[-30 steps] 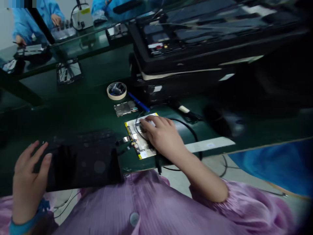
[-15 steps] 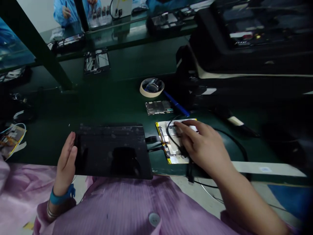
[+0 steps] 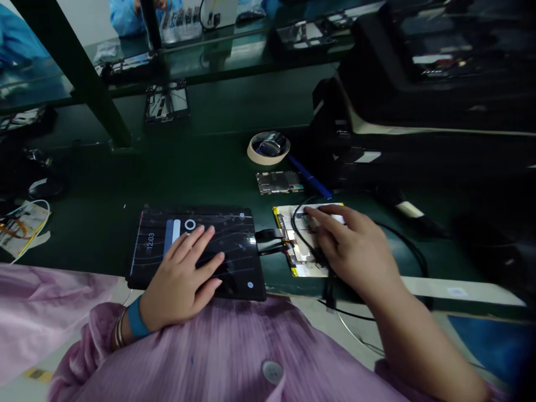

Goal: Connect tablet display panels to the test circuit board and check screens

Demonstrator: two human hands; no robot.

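A black tablet screen [image 3: 234,234] lies at the near edge of the green bench [image 3: 201,167], lit and showing a clock. My left hand [image 3: 184,279] rests flat on it, fingers spread. Short flex cables join the screen to an opened device body [image 3: 299,259] with yellow edges on its right. My right hand [image 3: 355,251] lies over that body, fingers stretched and pressing near its top, next to a looping black cable [image 3: 402,245].
A roll of tape [image 3: 268,149], a bare circuit board [image 3: 280,182] and a blue pen [image 3: 310,177] lie behind. Stacked black trays [image 3: 419,89] fill the right. A green post [image 3: 84,78] stands at left. Another opened device [image 3: 166,103] lies further back. People in blue coats work at the far bench.
My left hand moved from the screen's left edge onto its face, and the screen lit up. My right hand stayed on the opened device body.
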